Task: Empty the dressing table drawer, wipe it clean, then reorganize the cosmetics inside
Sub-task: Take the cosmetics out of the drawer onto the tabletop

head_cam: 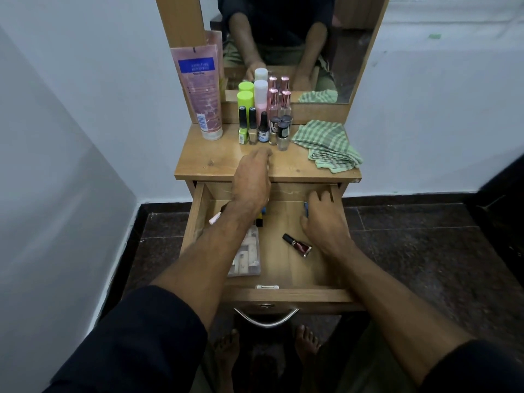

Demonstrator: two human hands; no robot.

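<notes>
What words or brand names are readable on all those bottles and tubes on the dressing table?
"Vaseline": at the foot of the blue panel on the pink tube; it is faint, and the lines above it are too blurred to read.
"IVE": on the blue-labelled nail polish bottle; the label may be partly cut off.
The barcode on the tube and the labels on the other bottles are too small to read.

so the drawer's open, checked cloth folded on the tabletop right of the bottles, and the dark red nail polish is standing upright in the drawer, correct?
Not quite. In the head view the dark red nail polish lies on its side on the drawer floor, beside the right hand. The rest holds: the drawer is open and the checked cloth lies folded on the tabletop, right of the bottles.
</notes>
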